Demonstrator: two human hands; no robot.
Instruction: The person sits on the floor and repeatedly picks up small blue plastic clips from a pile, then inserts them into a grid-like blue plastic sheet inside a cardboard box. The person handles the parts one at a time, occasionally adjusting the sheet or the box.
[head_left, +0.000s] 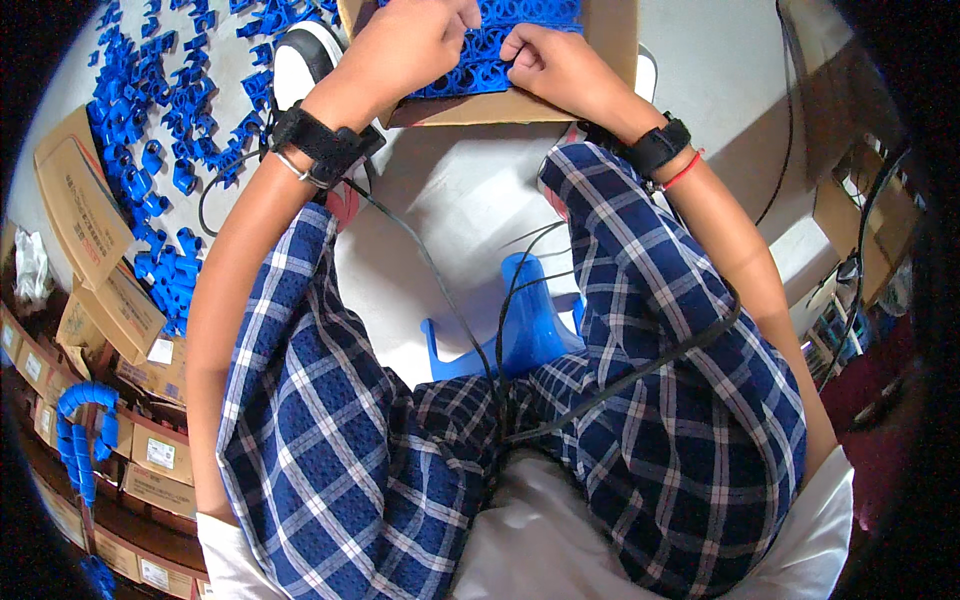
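Note:
An open cardboard box [480, 110] stands at the top, between my shoes, with rows of blue plastic ring-shaped parts [470, 80] packed inside. Over its left side reaches my left hand [415, 45], fingers curled down, their tips partly cut off by the upper edge. My right hand [560, 70] is closed at the box's right side, its bent fingers and thumb against the blue parts. Whatever either hand grips is hidden. Both wrists wear black straps.
Many loose blue parts [185, 170] lie scattered on the floor at left. Flattened cardboard [85, 200] and stacked boxes [160, 455] stand beyond my left arm. Black cables [430, 255] run across my lap and legs. Beneath me is a blue plastic stool [530, 320].

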